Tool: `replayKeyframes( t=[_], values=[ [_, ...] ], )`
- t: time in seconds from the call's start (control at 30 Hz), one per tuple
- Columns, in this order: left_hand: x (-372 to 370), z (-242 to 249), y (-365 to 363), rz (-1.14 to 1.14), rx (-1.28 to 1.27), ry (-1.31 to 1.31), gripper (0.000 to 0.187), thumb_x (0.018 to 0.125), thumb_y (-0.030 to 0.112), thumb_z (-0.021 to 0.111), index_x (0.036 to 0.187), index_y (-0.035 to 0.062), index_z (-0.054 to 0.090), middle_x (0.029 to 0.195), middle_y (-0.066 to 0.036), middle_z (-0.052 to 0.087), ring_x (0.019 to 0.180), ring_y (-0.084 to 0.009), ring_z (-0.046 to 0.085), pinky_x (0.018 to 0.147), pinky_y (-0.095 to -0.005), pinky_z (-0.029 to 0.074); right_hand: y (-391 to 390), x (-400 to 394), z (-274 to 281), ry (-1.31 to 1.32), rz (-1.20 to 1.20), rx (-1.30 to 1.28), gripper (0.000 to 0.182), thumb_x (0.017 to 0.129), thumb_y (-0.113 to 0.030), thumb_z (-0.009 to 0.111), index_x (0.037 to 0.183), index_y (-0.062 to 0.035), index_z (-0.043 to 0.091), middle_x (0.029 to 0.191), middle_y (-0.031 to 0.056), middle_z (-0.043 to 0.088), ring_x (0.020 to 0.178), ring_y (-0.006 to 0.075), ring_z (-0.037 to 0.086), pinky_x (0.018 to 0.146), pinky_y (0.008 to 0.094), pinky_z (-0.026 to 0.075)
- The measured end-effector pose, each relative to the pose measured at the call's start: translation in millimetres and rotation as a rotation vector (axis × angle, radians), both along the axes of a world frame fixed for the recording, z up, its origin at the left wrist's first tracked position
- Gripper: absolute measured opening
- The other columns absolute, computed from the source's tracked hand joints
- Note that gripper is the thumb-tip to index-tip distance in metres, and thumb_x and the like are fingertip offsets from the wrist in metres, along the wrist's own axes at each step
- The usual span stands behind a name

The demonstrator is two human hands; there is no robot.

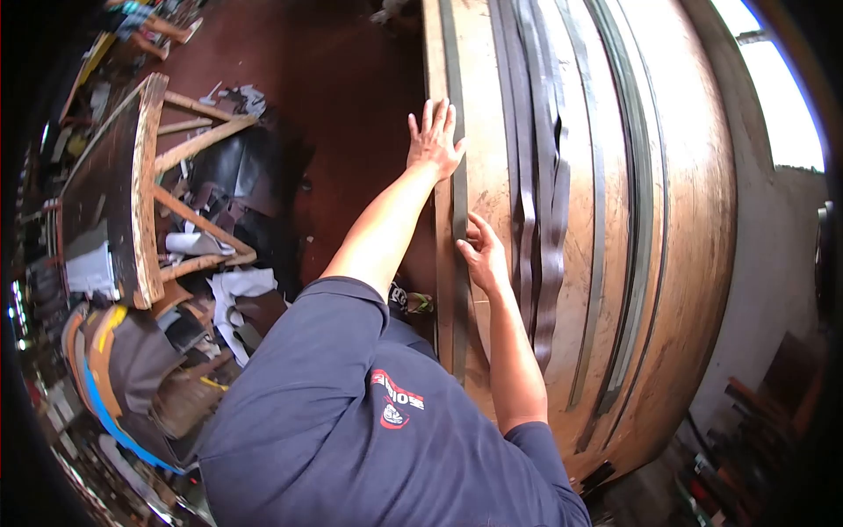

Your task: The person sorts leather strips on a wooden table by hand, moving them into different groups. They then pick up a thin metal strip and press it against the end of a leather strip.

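Note:
A long dark strip (460,193), leather-like, runs along the near left edge of a wooden table (571,220). My left hand (435,140) lies flat over this strip near its far part, fingers spread. Closer to my body, my right hand (484,253) has its fingers curled and its thumb on the same strip, in a loose pinch at its right edge. Beside it, several wavy dark strips (549,255) stretch lengthwise over the tabletop. More thin strips (634,176) lie farther right.
Left of me stands a wooden frame (147,193) with slanted braces, scraps (235,167) heaped around it. Curved sheets (127,378) and a pale cloth-like piece (233,303) lie nearer. Another person's legs (162,31) show at top left. A wall (764,255) borders the table's right side.

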State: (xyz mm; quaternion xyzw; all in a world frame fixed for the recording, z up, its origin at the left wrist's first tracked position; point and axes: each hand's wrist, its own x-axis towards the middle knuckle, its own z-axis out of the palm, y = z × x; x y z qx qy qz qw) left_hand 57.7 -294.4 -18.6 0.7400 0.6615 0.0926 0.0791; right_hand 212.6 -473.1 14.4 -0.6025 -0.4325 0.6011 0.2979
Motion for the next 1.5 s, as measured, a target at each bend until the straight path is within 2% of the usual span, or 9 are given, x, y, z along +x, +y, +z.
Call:
replayKeyframes(
  t=[0.13, 0.2, 0.3, 0.5, 0.57, 0.67, 1.0, 1.27, 1.5],
  values=[
    [0, 0, 0, 0.004, -0.015, 0.042, 0.074, 0.097, 0.052, 0.036, 0.152, 0.0062, 0.017, 0.161, -0.007, 0.007, 0.148, -0.0300, 0.003, 0.117, -0.0562, 0.006, -15, 5, 4, -0.013, 0.025, -0.011, 0.051, 0.087, -0.002, 0.067, 0.135, -0.0086, 0.052, 0.098, 0.0019, 0.061, 0.084, 0.0081, 0.055, 0.079, 0.0228, 0.047],
    [0, 1, 0, 0.027, -0.015, 0.036, 0.074, 0.097, 0.052, 0.036, 0.152, 0.0063, 0.017, 0.161, -0.007, 0.007, 0.148, -0.0294, 0.002, 0.117, -0.0559, 0.006, -20, 8, -1, 0.001, 0.019, -0.006, 0.041, 0.087, -0.005, 0.068, 0.127, -0.0075, 0.061, 0.095, -0.0010, 0.060, 0.082, 0.0065, 0.053, 0.078, 0.0212, 0.045],
    [0, 2, 0, 0.030, -0.040, 0.028, 0.074, 0.097, 0.053, 0.035, 0.152, 0.0071, 0.017, 0.161, -0.006, 0.007, 0.148, -0.0278, 0.002, 0.118, -0.0547, 0.005, -21, 9, -5, -0.022, 0.014, 0.058, 0.036, 0.088, -0.007, 0.068, 0.123, -0.0062, 0.063, 0.094, -0.0017, 0.062, 0.082, 0.0059, 0.053, 0.078, 0.0208, 0.045],
    [0, 4, 0, 0.032, -0.051, 0.026, 0.074, 0.097, 0.055, 0.033, 0.153, 0.0090, 0.016, 0.161, -0.006, 0.007, 0.148, -0.0254, 0.001, 0.119, -0.0514, 0.003, -20, 4, -9, 0.086, -0.063, 0.024, 0.036, 0.088, -0.004, 0.065, 0.123, 0.0009, 0.061, 0.106, 0.0037, 0.066, 0.092, 0.0084, 0.059, 0.084, 0.0221, 0.047],
    [1, 5, 1, 0.030, -0.060, 0.021, 0.075, 0.097, 0.056, 0.033, 0.153, 0.0088, 0.015, 0.161, -0.005, 0.005, 0.148, -0.0255, 0.000, 0.119, -0.0511, 0.003, -21, 5, -14, 0.100, -0.075, 0.048, 0.034, 0.088, -0.007, 0.065, 0.121, -0.0009, 0.063, 0.095, 0.0051, 0.068, 0.085, 0.0096, 0.060, 0.078, 0.0241, 0.049],
    [0, 1, 2, 0.019, -0.036, 0.035, 0.075, 0.097, 0.056, 0.033, 0.153, 0.0088, 0.014, 0.161, -0.005, 0.005, 0.148, -0.0258, -0.001, 0.119, -0.0512, 0.004, -18, 9, -15, 0.037, -0.016, -0.009, 0.034, 0.087, -0.007, 0.066, 0.120, -0.0003, 0.063, 0.093, 0.0045, 0.068, 0.084, 0.0093, 0.060, 0.078, 0.0240, 0.049],
    [0, 0, 2, 0.023, -0.054, 0.019, 0.075, 0.097, 0.055, 0.033, 0.153, 0.0093, 0.013, 0.161, -0.005, 0.004, 0.148, -0.0264, -0.003, 0.119, -0.0517, 0.003, -17, 7, -14, 0.066, -0.045, 0.011, 0.034, 0.086, -0.007, 0.066, 0.119, 0.0002, 0.064, 0.094, 0.0041, 0.067, 0.085, 0.0093, 0.059, 0.077, 0.0241, 0.048],
    [0, 3, 1, 0.015, -0.068, -0.005, 0.075, 0.097, 0.054, 0.035, 0.153, 0.0086, 0.013, 0.161, -0.005, 0.003, 0.148, -0.0264, -0.003, 0.118, -0.0519, 0.003, -17, 9, -18, 0.042, -0.039, 0.024, 0.033, 0.086, -0.008, 0.067, 0.117, -0.0005, 0.065, 0.086, 0.0026, 0.066, 0.078, 0.0082, 0.057, 0.073, 0.0240, 0.048],
    [-1, 4, 1, 0.019, -0.046, -0.002, 0.075, 0.097, 0.054, 0.035, 0.153, 0.0088, 0.013, 0.161, -0.005, 0.004, 0.148, -0.0279, 0.001, 0.119, -0.0518, 0.006, -15, 7, -11, 0.089, -0.086, -0.010, 0.034, 0.085, -0.007, 0.067, 0.118, 0.0012, 0.064, 0.092, 0.0051, 0.069, 0.082, 0.0091, 0.060, 0.075, 0.0244, 0.049]
  ],
)
